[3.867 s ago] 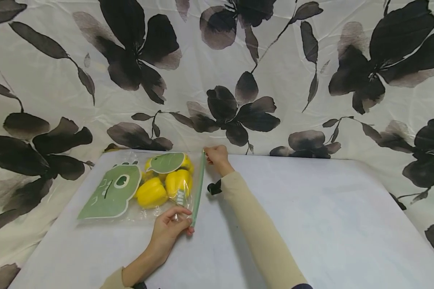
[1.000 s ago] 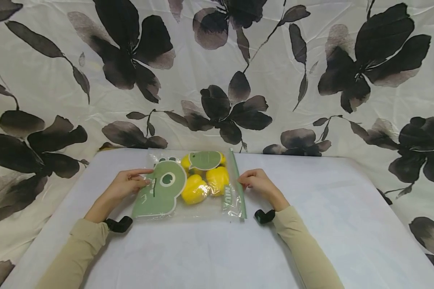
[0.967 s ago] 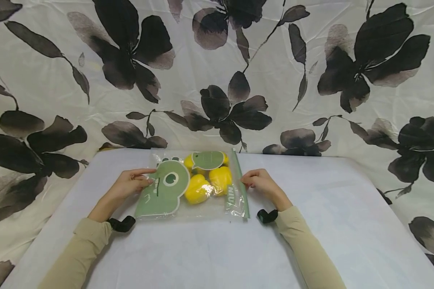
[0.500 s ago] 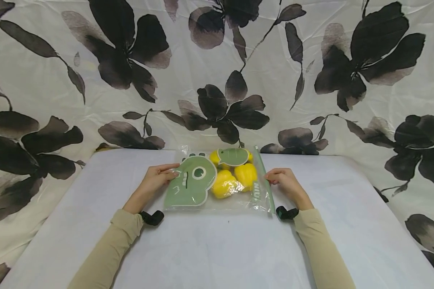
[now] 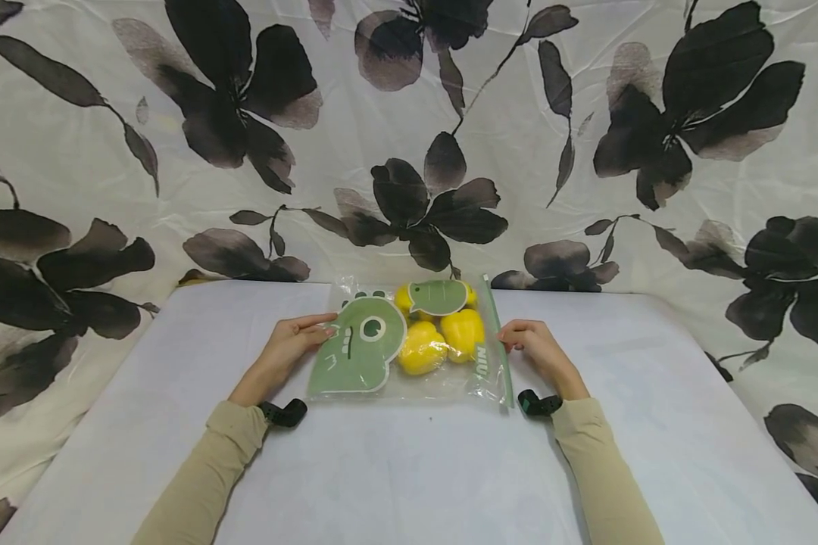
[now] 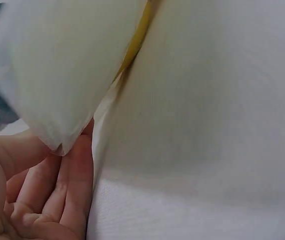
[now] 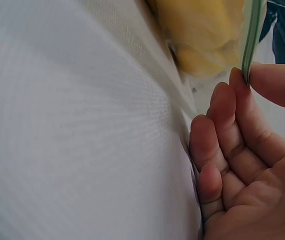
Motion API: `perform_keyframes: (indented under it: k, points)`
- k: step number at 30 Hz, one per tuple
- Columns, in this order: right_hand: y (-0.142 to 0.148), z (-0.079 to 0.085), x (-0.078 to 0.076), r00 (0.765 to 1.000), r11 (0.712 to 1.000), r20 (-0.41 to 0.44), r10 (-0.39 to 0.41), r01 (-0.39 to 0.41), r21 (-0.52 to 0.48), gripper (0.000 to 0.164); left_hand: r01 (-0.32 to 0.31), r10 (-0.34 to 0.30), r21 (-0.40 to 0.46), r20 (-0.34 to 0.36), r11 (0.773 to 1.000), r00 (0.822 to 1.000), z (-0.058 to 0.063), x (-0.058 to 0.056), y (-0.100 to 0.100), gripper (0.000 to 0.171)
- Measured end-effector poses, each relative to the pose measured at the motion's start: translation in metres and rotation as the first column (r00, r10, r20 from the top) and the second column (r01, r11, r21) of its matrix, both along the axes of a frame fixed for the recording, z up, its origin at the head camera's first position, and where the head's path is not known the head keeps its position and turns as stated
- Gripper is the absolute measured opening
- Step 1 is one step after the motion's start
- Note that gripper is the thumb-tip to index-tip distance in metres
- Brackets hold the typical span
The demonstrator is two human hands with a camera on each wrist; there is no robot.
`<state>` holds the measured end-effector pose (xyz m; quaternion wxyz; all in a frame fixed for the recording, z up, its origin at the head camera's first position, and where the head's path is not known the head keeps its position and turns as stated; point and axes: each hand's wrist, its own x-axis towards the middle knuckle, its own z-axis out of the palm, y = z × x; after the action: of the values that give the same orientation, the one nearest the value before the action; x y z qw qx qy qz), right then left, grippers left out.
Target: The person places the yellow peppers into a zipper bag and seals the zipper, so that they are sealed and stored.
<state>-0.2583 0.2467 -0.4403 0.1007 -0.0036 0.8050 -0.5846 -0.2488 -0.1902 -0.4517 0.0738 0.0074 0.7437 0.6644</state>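
Observation:
A clear zip bag [image 5: 419,387] with a green cartoon print lies toward the back of the white table. Inside it are several yellow bell peppers [image 5: 423,348], one partly covered by a green printed patch. My left hand [image 5: 288,350] pinches the bag's closed left end between thumb and fingers; the left wrist view shows the plastic [image 6: 67,100] gathered there. On the other side my right hand [image 5: 535,347] pinches the green zip strip [image 7: 252,40] between thumb and index finger, the other fingers curled below.
The white table [image 5: 409,469] stretches in front of the bag and to both sides. Behind it hangs a white cloth [image 5: 518,151] with dark flowers. A black wrist camera [image 5: 283,413] sits at the left wrist, another black camera [image 5: 538,403] at the right.
Earlier both hands were on the zip strip; the left hand then went to the opposite end. The bag has slid right with both hands, and over the last half second it hardly moves.

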Motion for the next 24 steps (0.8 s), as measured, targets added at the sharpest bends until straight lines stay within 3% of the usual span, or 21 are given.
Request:
perform_keyframes:
  k: [5,13,18,20,21,22,24]
  points:
    - [0.002,-0.002,0.000,1.000,1.000,0.008,0.026,-0.026,0.002,0.013,-0.006,0.006,0.004,-0.013,1.000,1.000,-0.004,0.000,0.000,0.047]
    - [0.001,-0.008,0.003,0.998,0.998,0.023,0.059,-0.059,-0.022,0.014,-0.014,0.013,-0.071,-0.012,0.997,1.000,-0.010,0.004,-0.004,0.047]
    - [0.005,-0.004,0.003,0.993,0.992,0.013,0.118,-0.119,0.048,0.022,0.014,-0.023,-0.150,-0.062,0.989,0.998,-0.003,0.004,-0.006,0.044]
    - [0.009,0.003,0.003,0.992,0.987,-0.013,0.126,-0.124,0.098,0.028,0.040,-0.072,-0.245,-0.120,0.969,0.990,0.006,0.003,-0.007,0.042]
    - [0.011,0.007,0.004,0.992,0.986,-0.037,0.124,-0.119,0.113,0.030,0.051,-0.103,-0.313,-0.151,0.948,0.983,0.012,0.003,-0.009,0.041]
    - [0.012,0.011,0.005,0.990,0.985,-0.074,0.121,-0.110,0.136,0.034,0.053,-0.134,-0.394,-0.181,0.918,0.974,0.019,0.004,-0.010,0.041]
    - [0.016,0.022,0.007,0.979,0.977,-0.168,0.113,-0.079,0.198,0.039,0.031,-0.196,-0.558,-0.238,0.829,0.951,0.035,0.006,-0.014,0.043]
